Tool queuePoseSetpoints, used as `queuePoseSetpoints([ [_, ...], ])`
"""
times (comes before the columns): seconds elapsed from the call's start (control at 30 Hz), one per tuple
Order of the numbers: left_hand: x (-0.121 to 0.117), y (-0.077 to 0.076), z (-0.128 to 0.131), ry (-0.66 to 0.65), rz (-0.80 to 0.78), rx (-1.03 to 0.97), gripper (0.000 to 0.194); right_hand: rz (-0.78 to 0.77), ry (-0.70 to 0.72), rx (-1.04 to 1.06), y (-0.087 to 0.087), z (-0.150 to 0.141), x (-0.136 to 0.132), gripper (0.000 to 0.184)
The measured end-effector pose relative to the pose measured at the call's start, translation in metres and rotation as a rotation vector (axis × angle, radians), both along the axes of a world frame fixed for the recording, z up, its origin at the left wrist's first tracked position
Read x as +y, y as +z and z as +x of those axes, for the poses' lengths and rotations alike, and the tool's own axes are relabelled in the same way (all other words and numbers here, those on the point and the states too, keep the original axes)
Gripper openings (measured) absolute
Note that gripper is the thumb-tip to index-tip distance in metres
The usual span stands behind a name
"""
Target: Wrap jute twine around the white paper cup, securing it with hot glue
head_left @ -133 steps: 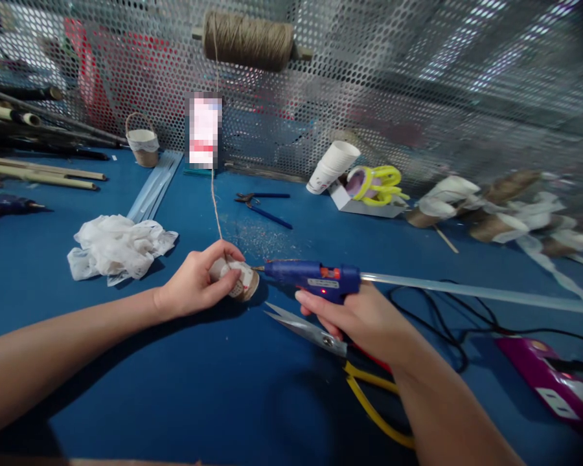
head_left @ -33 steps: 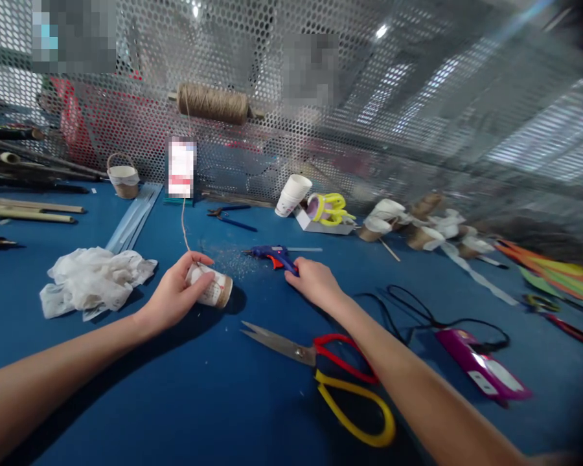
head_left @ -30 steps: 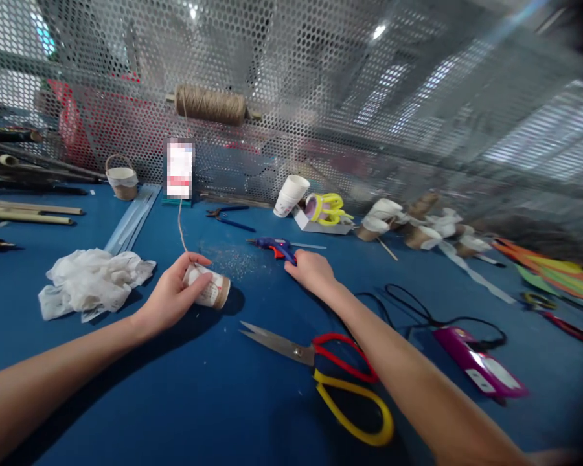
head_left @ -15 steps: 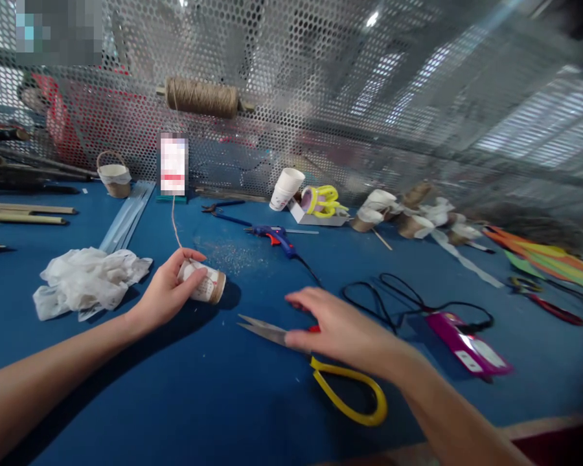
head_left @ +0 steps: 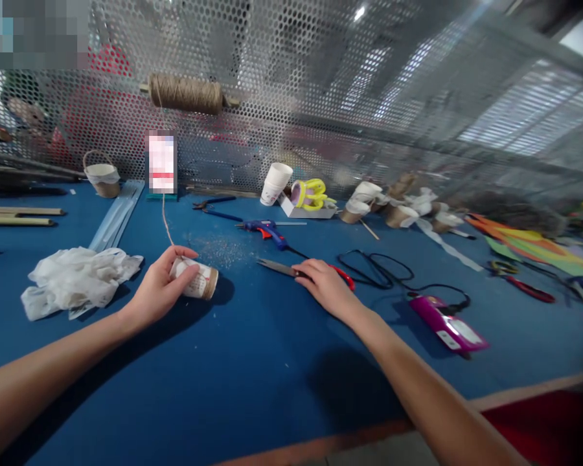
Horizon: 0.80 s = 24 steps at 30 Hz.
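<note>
My left hand (head_left: 162, 277) is closed round a white paper cup (head_left: 197, 279) tipped on its side, with brown twine wound around one end. A strand of twine (head_left: 166, 223) runs up from this hand. To the right, my right hand (head_left: 324, 282) grips a pair of scissors (head_left: 278, 266) low over the blue table. Their blades point left, and a red handle loop shows beyond the hand; the rest of the handles is covered. Behind the hands lies a blue glue gun (head_left: 272, 234), its black cord running right.
A twine spool (head_left: 185, 94) hangs on the perforated metal screen (head_left: 272, 84). Crumpled white plastic (head_left: 82, 278) lies at left. Stacked paper cups (head_left: 276, 184), pliers (head_left: 218, 207) and small twine-wrapped cups (head_left: 354, 206) stand or lie at the back; a purple power strip (head_left: 447, 323) lies right.
My right hand has moved the scissors forward, away from me, and the yellow handle loop is now out of sight. My left hand still holds the cup. The view has shifted slightly.
</note>
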<state>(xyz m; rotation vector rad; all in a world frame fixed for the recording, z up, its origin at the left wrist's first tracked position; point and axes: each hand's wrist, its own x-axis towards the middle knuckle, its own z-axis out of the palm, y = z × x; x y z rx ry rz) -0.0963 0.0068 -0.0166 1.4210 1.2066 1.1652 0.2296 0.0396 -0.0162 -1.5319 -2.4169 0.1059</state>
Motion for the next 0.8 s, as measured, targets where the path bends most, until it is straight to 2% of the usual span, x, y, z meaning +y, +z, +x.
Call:
queuePoseSetpoints([
  [0.07,0.002,-0.003,-0.001,-0.001,0.005,0.002,0.031,-0.006,-0.02,0.014,0.0,0.005,0.013,0.018],
  [0.17,0.003,-0.004,-0.001,0.0,0.024,-0.003,0.029,-0.006,-0.068,0.051,0.006,0.001,0.018,0.017],
  [0.3,-0.005,0.0,0.003,-0.058,0.07,-0.017,0.027,-0.043,-0.049,0.167,0.029,-0.037,0.004,0.024],
  [0.33,-0.008,0.002,0.005,-0.086,0.089,-0.013,0.027,-0.098,-0.006,0.223,0.035,-0.051,0.0,0.029],
  [0.43,-0.018,0.006,0.01,-0.174,0.135,0.009,0.031,-0.466,0.199,0.55,0.048,-0.099,-0.008,0.041],
  [0.5,-0.023,0.007,0.012,-0.224,0.17,0.045,0.04,-0.6,0.289,0.683,0.049,-0.127,-0.007,0.046],
  [0.6,-0.025,0.004,0.012,-0.268,0.22,0.076,0.053,-0.84,0.347,0.871,0.043,-0.156,0.001,0.052],
  [0.7,-0.025,0.002,0.009,-0.241,0.268,0.09,0.055,-0.973,0.339,1.093,0.042,-0.17,0.006,0.038],
  [0.8,-0.026,0.002,0.009,-0.234,0.29,0.094,0.053,-0.979,0.265,1.242,0.047,-0.171,0.003,0.02],
])
